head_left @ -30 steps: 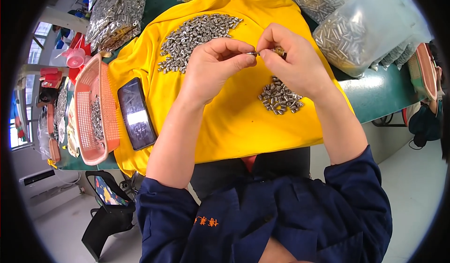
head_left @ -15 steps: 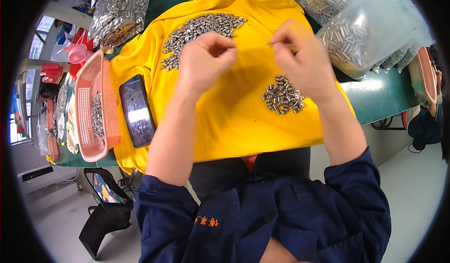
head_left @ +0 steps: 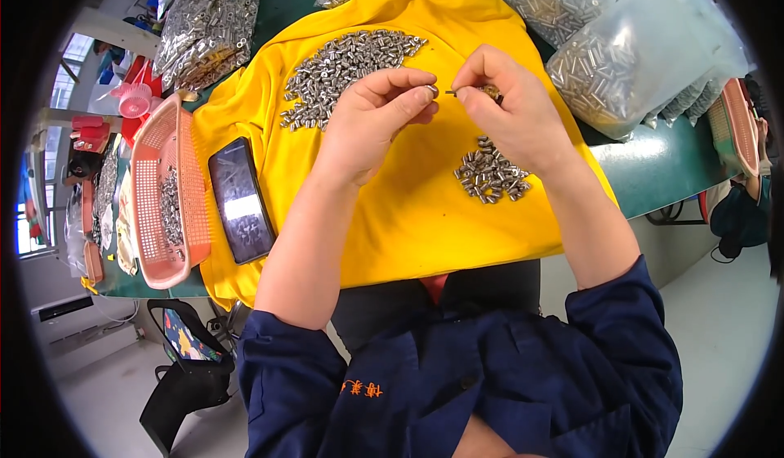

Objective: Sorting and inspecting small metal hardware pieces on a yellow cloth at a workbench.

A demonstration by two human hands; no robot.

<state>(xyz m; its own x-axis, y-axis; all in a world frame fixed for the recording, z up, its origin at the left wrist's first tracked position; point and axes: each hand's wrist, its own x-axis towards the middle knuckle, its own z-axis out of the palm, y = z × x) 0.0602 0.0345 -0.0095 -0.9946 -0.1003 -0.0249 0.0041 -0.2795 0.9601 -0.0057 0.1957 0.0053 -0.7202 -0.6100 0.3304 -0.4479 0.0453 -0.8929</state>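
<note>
In the head view, the two hands face each other at the upper centre of the frame, just apart, above a yellow cloth spread over the green table. The left hand pinches a small metal part between thumb and fingertips. The right hand grips a thin-tipped tool, its dark tip pointing left toward that part with a narrow gap between; most of the tool is hidden by the fingers.

A large pile of metal pieces lies left of upper centre, and a smaller pile lies right of centre, below the right hand. A dark phone and a pink basket sit at the left of the frame; a clear bag of metal pieces stands at upper right.

The step in hand looks like working one part with the tool. The next move likely calls for a steady pinch and the tip lined up with the part's end; whether it has a hole there I cannot tell.
</note>
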